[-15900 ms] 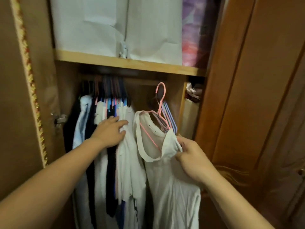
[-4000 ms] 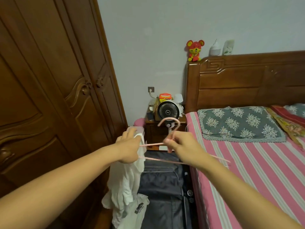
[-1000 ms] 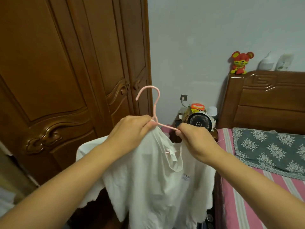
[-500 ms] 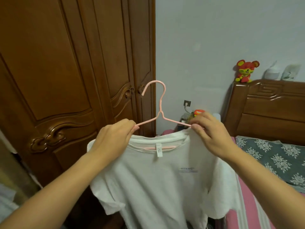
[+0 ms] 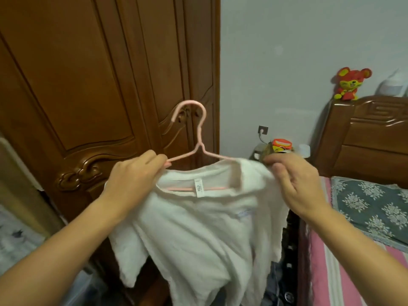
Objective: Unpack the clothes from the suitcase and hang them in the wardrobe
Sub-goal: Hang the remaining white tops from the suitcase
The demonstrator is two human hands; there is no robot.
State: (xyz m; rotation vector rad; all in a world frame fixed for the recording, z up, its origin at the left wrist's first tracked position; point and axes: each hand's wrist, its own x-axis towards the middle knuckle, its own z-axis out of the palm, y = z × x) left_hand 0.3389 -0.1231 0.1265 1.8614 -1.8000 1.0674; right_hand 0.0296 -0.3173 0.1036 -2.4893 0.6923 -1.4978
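Step in hand, as I read it: seating the white t-shirt point(image 5: 198, 228) squarely on the pink hanger point(image 5: 199, 138) before it goes to the wardrobe point(image 5: 92, 74). To do it well, pull each shoulder seam out to the hanger's ends so the collar sits centred under the hook, keep the hanger level, and don't stretch the neckline. Left hand point(image 5: 132, 180) is curled, pinching the left shoulder of the shirt together with the left arm of the hanger, whose pink wire shows at the fingertips. Right hand point(image 5: 293, 184) grips the right shoulder fabric, thumb and forefinger closed on the cloth, the other fingers looser; whether it also has the wire underneath can't be told, as the cloth covers it. The shirt hangs from the hanger in mid-air between both hands, collar label facing the camera, hem dropping toward the dark suitcase point(image 5: 278, 283) low in view, only partly seen. Beyond, the wardrobe doors here are closed, hook upright in front of them. Right: bed point(image 5: 344, 272) with pink striped sheet, flowered pillow point(image 5: 371, 206), headboard point(image 5: 371, 138) with a red toy point(image 5: 348, 85) on top.
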